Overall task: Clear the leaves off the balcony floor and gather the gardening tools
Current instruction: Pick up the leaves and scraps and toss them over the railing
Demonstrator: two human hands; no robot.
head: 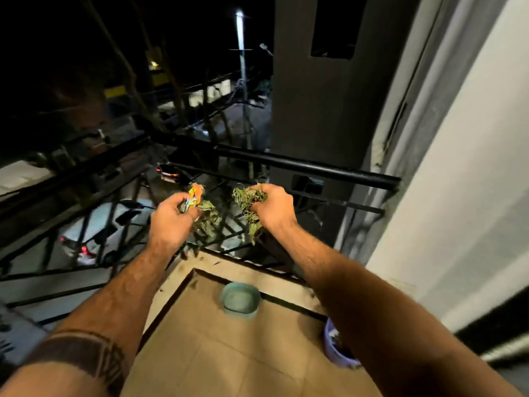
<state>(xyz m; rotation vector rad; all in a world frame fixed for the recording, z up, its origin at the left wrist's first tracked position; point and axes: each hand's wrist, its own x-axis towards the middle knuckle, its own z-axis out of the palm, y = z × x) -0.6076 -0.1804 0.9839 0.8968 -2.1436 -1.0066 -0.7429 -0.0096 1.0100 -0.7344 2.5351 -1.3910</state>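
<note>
Our left hand (169, 222) and right hand (273, 209) each clutch leaves (247, 200) near the railing (309, 166); we should keep fingers tight so nothing drops back.

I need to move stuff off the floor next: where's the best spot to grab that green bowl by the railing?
Take the green bowl by its rim, from above. It sits upright and open-topped on the balcony floor, and the rim is exposed all round. The near edge looks easiest, since the railing stands just beyond the far side.
</note>
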